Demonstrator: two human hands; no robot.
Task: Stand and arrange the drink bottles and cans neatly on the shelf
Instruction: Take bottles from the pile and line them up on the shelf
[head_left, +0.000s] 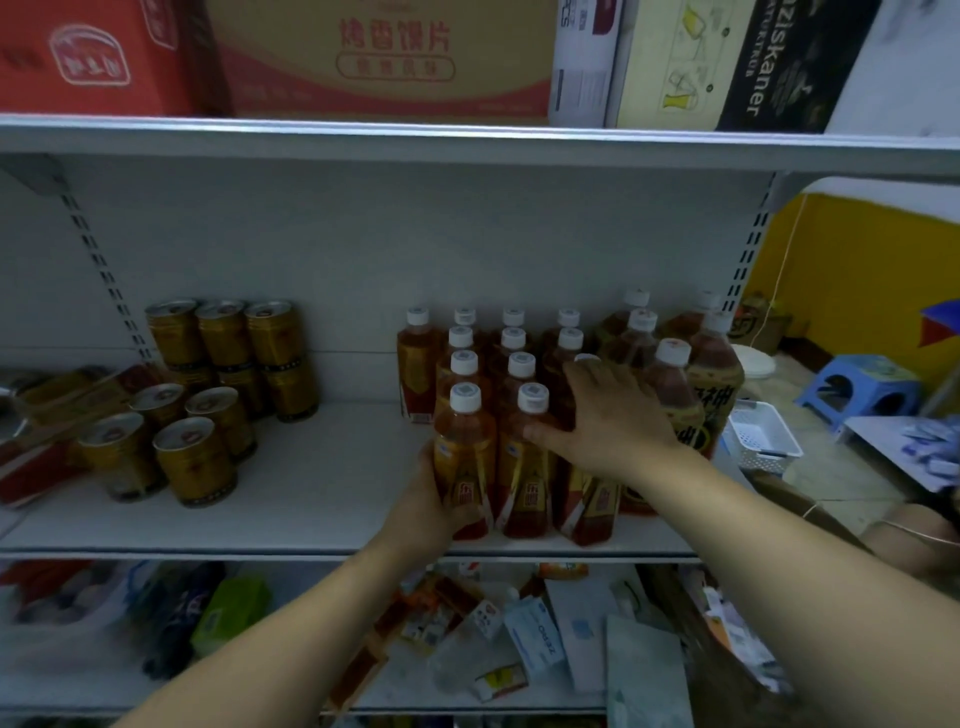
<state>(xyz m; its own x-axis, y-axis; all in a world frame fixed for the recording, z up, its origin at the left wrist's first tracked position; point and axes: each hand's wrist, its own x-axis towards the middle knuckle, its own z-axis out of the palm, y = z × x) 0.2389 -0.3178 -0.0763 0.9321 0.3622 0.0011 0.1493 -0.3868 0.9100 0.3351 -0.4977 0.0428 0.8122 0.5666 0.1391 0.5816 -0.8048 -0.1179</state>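
Bottles of amber drink stand in rows right of centre on the white shelf; gold cans stand at its left, some stacked. Left hand grips the front-left bottle low down, fingers curled round it. Right hand rests on a tilted front bottle, fingers spread and nearly straight.

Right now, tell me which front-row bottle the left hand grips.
The leftmost front-row bottle: the left hand curls round its lower body, while the right hand rests on the third bottle along.
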